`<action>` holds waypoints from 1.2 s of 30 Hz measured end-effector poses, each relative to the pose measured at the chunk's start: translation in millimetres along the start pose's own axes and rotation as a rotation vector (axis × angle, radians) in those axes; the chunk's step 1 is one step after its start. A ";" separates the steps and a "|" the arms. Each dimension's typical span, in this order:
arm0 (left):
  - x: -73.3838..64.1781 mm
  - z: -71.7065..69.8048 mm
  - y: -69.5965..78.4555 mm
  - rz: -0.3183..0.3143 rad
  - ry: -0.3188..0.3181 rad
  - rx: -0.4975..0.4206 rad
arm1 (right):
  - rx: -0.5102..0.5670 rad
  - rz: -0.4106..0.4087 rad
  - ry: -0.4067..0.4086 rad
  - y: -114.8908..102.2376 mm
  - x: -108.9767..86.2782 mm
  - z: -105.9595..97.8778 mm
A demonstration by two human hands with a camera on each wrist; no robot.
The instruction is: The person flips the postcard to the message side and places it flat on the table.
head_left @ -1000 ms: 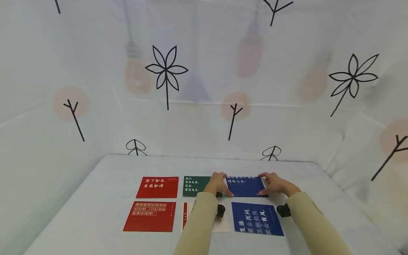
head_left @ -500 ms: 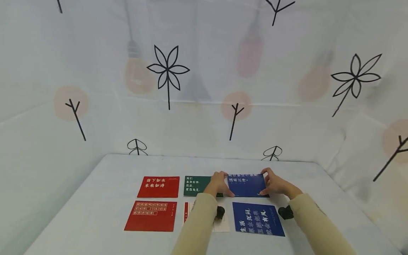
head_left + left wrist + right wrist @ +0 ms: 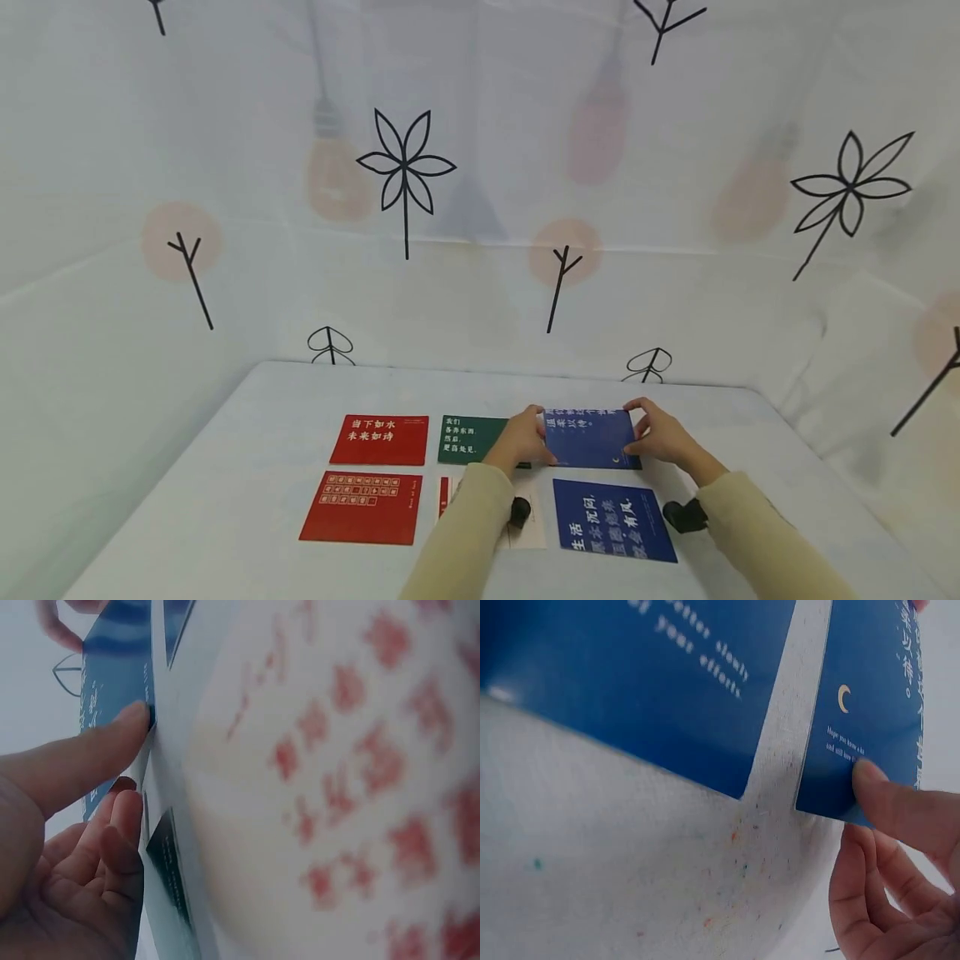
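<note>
A blue card with white writing and a small yellow moon (image 3: pixel 588 437) is held between both hands at the back right of the group, its far edge tipped up. My left hand (image 3: pixel 521 437) pinches its left edge, thumb on the printed face and fingers behind, as the left wrist view shows. At the opposite edge my right hand (image 3: pixel 663 435) pinches it the same way; the thumb (image 3: pixel 900 802) lies near the small print below the moon (image 3: pixel 844 699). Just left of my left hand lies a green card (image 3: pixel 471 439), partly covered by that hand.
Nearer lies a second blue card (image 3: pixel 615 521). A cream card with red print (image 3: pixel 531 525) is mostly under my left forearm. Two red cards (image 3: pixel 378 440) lie one before the other at left. A patterned cloth wall (image 3: pixel 465 308) stands behind the white table (image 3: pixel 247 467).
The far edge of the blue moon card has come up off the table between both hands. The whole view has shifted slightly, moving everything a little to the right.
</note>
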State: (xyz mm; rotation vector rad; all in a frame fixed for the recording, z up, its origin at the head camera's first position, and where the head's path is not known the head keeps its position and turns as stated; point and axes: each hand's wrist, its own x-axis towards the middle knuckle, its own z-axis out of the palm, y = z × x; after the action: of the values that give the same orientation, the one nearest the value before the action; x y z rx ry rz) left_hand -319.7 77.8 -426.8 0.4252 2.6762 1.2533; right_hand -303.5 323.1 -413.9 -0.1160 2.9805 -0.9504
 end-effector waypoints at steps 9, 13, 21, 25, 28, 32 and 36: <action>-2.6 9.4 2.1 -0.011 0.194 -0.148 | 0.038 0.064 0.091 0.0 -11.9 0.7; -5.7 10.4 2.2 -0.016 0.261 -0.196 | 0.067 0.041 0.117 1.7 -15.1 -1.1; -6.5 11.1 -3.4 0.009 0.281 -0.228 | 0.130 0.057 0.122 1.8 -17.7 -7.1; -7.1 8.4 -2.1 0.000 0.282 -0.240 | 0.137 0.072 0.106 0.9 -19.5 -8.7; -8.6 5.3 0.5 0.005 0.284 -0.224 | 0.165 0.083 0.091 -0.6 -19.9 -9.8; -8.6 3.7 2.1 0.006 0.299 -0.218 | 0.238 0.082 0.070 -0.9 -19.9 -11.6; -8.3 3.5 2.4 0.006 0.315 -0.240 | 0.298 0.067 0.061 0.8 -19.8 -13.7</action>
State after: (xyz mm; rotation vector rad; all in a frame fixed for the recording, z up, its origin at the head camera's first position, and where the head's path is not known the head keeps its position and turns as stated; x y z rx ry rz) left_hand -310.5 79.2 -427.0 0.2175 2.7162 1.7469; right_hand -284.4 333.1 -403.5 0.0173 2.8315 -1.3966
